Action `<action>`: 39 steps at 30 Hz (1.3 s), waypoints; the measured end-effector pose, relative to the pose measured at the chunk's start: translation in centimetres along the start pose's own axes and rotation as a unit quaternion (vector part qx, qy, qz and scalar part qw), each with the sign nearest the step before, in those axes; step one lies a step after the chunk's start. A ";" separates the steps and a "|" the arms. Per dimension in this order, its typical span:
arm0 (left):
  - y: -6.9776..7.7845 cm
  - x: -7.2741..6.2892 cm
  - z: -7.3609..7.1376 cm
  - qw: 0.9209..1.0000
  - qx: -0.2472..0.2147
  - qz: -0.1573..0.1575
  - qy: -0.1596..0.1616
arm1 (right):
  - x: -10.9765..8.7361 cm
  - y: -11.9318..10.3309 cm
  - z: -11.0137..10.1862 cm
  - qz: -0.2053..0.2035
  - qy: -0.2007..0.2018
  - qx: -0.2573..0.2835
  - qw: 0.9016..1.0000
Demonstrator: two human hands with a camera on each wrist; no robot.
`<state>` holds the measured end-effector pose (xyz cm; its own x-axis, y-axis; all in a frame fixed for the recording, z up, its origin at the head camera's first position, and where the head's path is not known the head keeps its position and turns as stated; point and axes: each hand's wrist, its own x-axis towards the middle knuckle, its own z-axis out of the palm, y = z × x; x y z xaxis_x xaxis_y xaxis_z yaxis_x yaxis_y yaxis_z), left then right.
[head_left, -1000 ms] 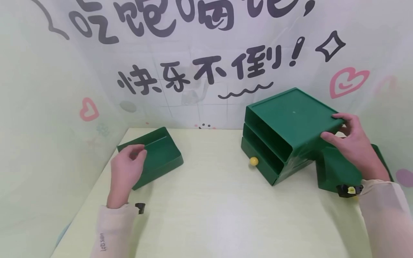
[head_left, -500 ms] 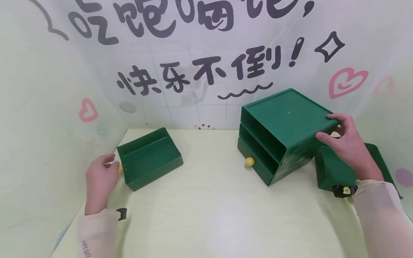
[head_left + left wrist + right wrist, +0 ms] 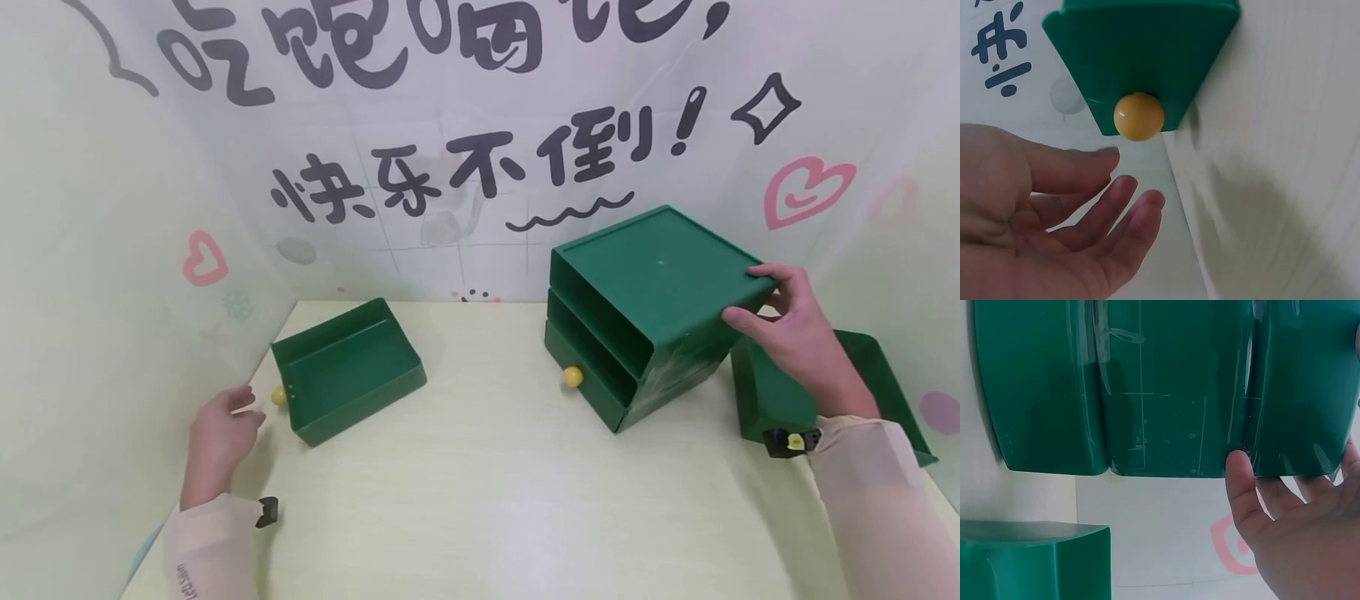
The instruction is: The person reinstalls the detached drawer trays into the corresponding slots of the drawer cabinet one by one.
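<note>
A green desktop drawer cabinet (image 3: 663,271) stands right of centre, its upper two slots empty. In the bottom slot sits a drawer with a yellow round knob (image 3: 572,377). My right hand (image 3: 795,337) grips the cabinet's back right corner, thumb on the side wall and fingers behind; the right wrist view shows the thumb (image 3: 1239,478) against the green wall. A loose green drawer (image 3: 356,362) lies on the table at left, its knob (image 3: 1139,117) facing left. Beside that knob, my left hand (image 3: 223,437) holds nothing, fingers loosely bent and apart from it.
Another loose green drawer (image 3: 776,392) lies at the right behind my right forearm, partly hidden. The pale table (image 3: 480,492) runs back to a white wall sheet (image 3: 405,267) with dark lettering. Side sheets stand close at left and right.
My left hand has moved left from over the loose drawer to its knob, then drawn slightly away with fingers spreading. The cabinet has slid a little left with my right hand.
</note>
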<state>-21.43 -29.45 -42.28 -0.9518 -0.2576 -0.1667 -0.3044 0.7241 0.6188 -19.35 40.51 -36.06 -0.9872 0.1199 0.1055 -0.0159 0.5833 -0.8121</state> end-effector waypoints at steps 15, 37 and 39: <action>-1.4 1.2 0.5 0.991 0.014 0.044 -0.124 | 0.3 -0.5 0.9 -0.023 0.001 0.017 1.000; -0.6 2.1 1.0 0.993 0.010 0.020 -0.113 | 0.3 -1.2 1.9 -0.008 -0.007 0.010 1.000; -0.6 2.2 1.2 0.994 0.012 0.021 -0.107 | 0.3 -1.2 1.9 -0.008 -0.007 0.013 1.000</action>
<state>-23.42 -29.72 -43.92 -0.9496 -0.0864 -0.3012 -0.2618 0.7469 0.6112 -19.94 38.28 -36.15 -0.9889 0.0995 0.1100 -0.0350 0.5645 -0.8247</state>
